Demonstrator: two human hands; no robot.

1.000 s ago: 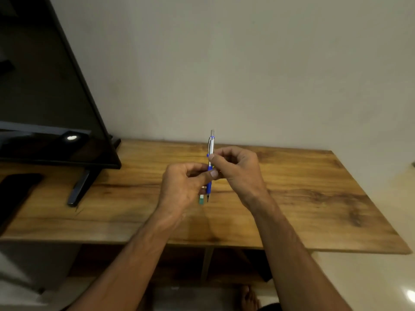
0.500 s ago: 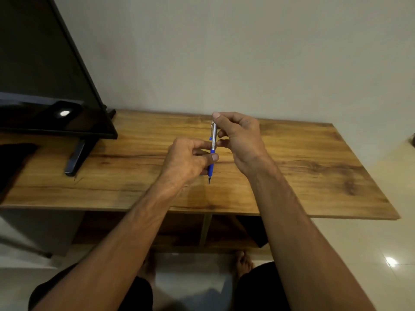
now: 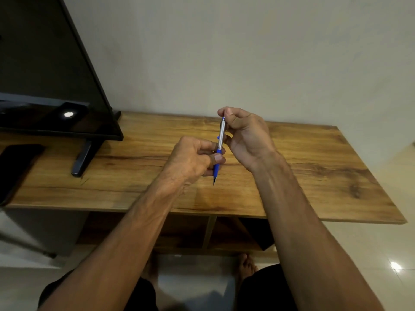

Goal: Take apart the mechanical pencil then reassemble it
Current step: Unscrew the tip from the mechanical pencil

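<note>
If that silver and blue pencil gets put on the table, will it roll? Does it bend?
The silver and blue mechanical pencil looks round, so it would probably roll on the flat wooden table, though the blue nub on its side might stop it. Held at both ends it looks straight, so likely stiff.

Both forearms (image 3: 125, 232) are bare behind the left hand (image 3: 190, 160) and right hand (image 3: 247, 135). Below the hands, dark clothing (image 3: 267, 288) covers the thighs, beside a bare foot (image 3: 247, 264).
</note>
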